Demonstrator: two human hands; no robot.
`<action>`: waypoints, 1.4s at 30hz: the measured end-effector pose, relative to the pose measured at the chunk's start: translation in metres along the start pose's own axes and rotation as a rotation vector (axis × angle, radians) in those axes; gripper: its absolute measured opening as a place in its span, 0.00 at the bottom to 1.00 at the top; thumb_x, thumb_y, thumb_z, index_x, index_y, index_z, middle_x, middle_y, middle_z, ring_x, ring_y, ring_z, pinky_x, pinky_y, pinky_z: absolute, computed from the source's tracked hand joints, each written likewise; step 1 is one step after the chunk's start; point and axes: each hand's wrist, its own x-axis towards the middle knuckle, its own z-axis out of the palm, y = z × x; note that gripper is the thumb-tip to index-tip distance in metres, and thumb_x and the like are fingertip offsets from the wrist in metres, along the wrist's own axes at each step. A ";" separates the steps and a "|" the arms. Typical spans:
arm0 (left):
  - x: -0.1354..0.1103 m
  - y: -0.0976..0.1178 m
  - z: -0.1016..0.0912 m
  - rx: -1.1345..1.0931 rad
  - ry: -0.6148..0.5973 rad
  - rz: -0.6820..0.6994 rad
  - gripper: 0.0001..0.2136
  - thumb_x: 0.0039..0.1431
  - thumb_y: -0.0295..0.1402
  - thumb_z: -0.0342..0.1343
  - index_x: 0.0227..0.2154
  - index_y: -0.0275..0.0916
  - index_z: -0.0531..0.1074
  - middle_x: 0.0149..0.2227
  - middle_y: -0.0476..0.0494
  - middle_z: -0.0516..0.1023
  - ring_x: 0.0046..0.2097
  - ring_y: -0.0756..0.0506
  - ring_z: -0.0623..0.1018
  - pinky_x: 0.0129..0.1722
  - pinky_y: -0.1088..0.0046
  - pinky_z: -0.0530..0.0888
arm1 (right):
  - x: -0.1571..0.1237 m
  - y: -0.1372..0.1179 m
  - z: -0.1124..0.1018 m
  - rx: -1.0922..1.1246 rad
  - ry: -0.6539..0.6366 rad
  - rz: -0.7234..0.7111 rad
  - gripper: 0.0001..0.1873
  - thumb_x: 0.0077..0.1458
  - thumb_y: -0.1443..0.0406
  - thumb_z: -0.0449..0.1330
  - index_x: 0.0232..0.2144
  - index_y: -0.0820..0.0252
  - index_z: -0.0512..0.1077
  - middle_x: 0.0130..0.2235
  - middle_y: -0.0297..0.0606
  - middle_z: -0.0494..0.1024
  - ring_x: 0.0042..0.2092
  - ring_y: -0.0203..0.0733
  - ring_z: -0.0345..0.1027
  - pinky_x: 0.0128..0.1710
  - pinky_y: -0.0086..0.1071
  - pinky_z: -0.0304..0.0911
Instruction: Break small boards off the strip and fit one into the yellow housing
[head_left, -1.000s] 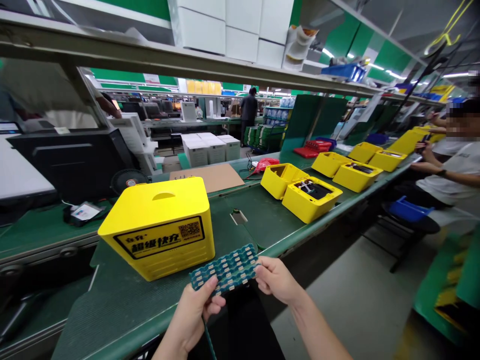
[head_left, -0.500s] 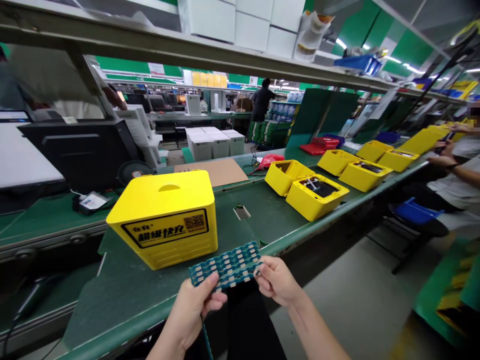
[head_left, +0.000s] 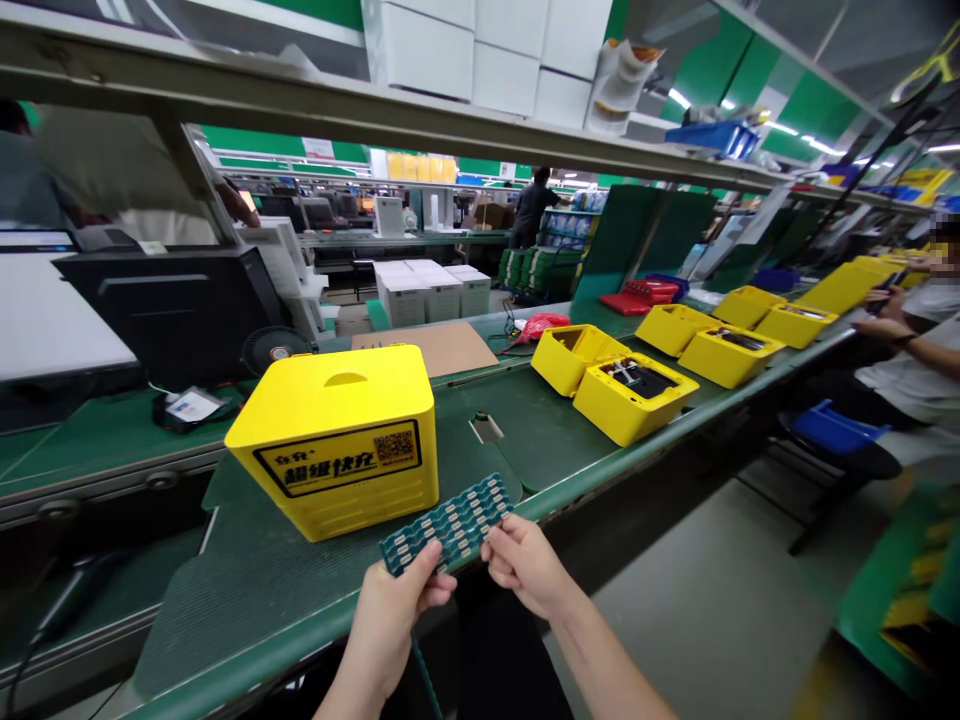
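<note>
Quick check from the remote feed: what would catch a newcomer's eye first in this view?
A bright yellow case with a black label and QR code stands on the green workbench, just ahead of the person. Below it, the left hand and right hand hold a green circuit-board strip by its ends. Farther along the bench sit open yellow cases.

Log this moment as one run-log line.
left hand: grips green circuit board panel | right hand: grips panel's other end | nearby: yellow plastic case

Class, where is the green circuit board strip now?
In the head view, the circuit board strip is low centre, between the left hand and right hand, beside the big yellow box.
</note>
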 end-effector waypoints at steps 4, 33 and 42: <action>-0.004 -0.003 0.000 0.013 -0.040 0.044 0.17 0.48 0.41 0.64 0.30 0.30 0.70 0.18 0.43 0.75 0.19 0.53 0.70 0.20 0.82 0.68 | 0.003 0.003 0.001 0.015 -0.011 -0.005 0.14 0.51 0.61 0.65 0.26 0.65 0.66 0.22 0.32 0.71 0.15 0.19 0.44 0.14 0.20 0.37; 0.000 -0.010 -0.003 -0.036 -0.124 0.078 0.18 0.50 0.44 0.62 0.23 0.32 0.68 0.17 0.47 0.72 0.18 0.55 0.66 0.18 0.82 0.60 | -0.001 0.016 0.029 0.077 -0.109 0.035 0.16 0.52 0.60 0.64 0.23 0.67 0.68 0.20 0.32 0.68 0.15 0.20 0.47 0.13 0.20 0.39; -0.001 0.006 -0.003 -0.227 -0.134 0.109 0.17 0.50 0.43 0.63 0.24 0.36 0.64 0.16 0.55 0.65 0.18 0.57 0.62 0.16 0.84 0.57 | -0.002 0.022 0.024 0.275 -0.057 0.135 0.08 0.56 0.63 0.59 0.31 0.63 0.67 0.24 0.33 0.70 0.18 0.21 0.46 0.14 0.18 0.36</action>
